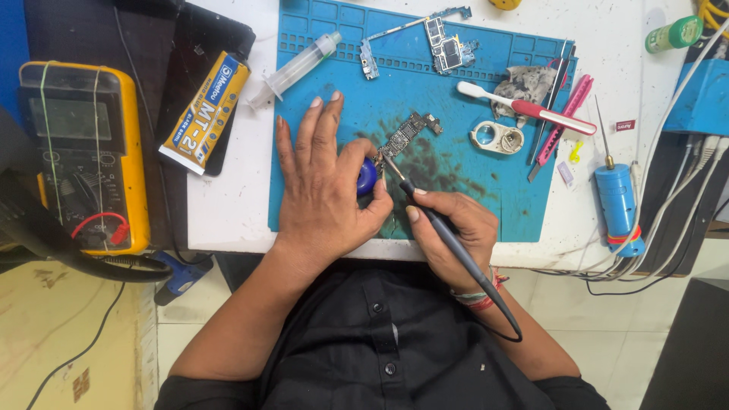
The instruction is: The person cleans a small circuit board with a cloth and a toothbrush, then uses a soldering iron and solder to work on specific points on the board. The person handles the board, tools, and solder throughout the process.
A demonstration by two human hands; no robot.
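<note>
On the bench (228, 205), from largest to smallest:
Bench: white top, carrying everything below.
Mat: a blue work mat (471, 190) is lying across the bench, stained dark near its middle.
Meter: a yellow multimeter (83, 152) is sitting at the far left, well apart from the mat.
Left hand: the left hand (323, 190) is resting palm down on the mat, fingers spread forward, thumb and forefinger pinching a small blue round object (367, 176).
Right hand: the right hand (452, 228) is gripping a dark soldering iron (444, 235) like a pen, fingers pressed together round the handle.
Iron tip: it is touching the near end of the circuit board.
Circuit board: a narrow circuit board (406, 133) is lying tilted on the stained patch, just beyond both hands.
Tube: a yellow glue tube (205, 114) is lying left of the mat.
Syringe: a clear syringe (296, 68) is lying across the mat's upper left edge.
Toothbrush: a white and red toothbrush (524, 106) is lying to the right of the board.
</note>
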